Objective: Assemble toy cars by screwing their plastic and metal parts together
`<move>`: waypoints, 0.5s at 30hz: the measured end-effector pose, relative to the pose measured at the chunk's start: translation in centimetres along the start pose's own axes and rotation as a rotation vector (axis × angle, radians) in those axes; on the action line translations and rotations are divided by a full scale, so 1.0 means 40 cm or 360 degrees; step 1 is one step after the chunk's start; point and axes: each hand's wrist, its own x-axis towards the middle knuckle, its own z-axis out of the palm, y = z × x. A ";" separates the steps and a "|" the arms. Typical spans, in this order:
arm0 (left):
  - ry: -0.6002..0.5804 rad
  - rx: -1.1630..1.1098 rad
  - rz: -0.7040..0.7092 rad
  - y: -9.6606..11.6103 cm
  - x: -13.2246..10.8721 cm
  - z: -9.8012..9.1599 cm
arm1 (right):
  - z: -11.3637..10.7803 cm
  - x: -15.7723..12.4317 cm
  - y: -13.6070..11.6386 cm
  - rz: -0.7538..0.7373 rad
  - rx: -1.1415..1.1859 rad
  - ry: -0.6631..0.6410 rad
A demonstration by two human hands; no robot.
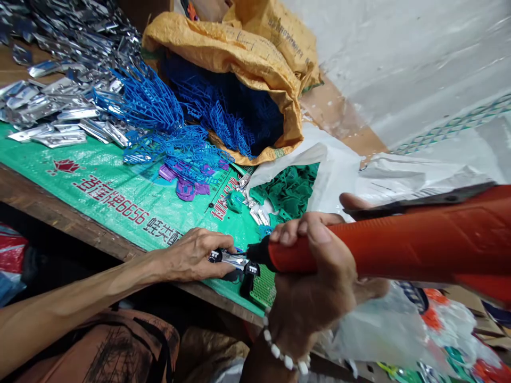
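Observation:
My left hand grips a small toy car with a shiny silver body and black wheels at the table's front edge. Wrapped round a red power screwdriver is my right hand, a white bead bracelet at its wrist. The screwdriver's black nose points left, right at the car; whether its bit touches cannot be made out. Just below the car lies a green mesh-like piece, partly hidden by my right hand.
Silver car shells lie heaped at the back left. Blue plastic frames spill from an orange woven sack. Purple parts sit in front. A white bag holds green parts. Bagged coloured parts are at lower right.

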 end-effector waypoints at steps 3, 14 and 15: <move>0.0011 0.0041 0.0008 0.000 -0.002 -0.001 | -0.008 0.025 -0.015 -0.0001 0.0211 0.0265; 0.0347 0.0085 -0.0074 0.004 -0.050 -0.042 | -0.093 0.077 0.069 0.0091 -0.0467 0.0320; 0.0436 0.0065 -0.0141 0.010 -0.060 -0.059 | -0.092 0.056 0.071 0.0063 -0.0531 0.0374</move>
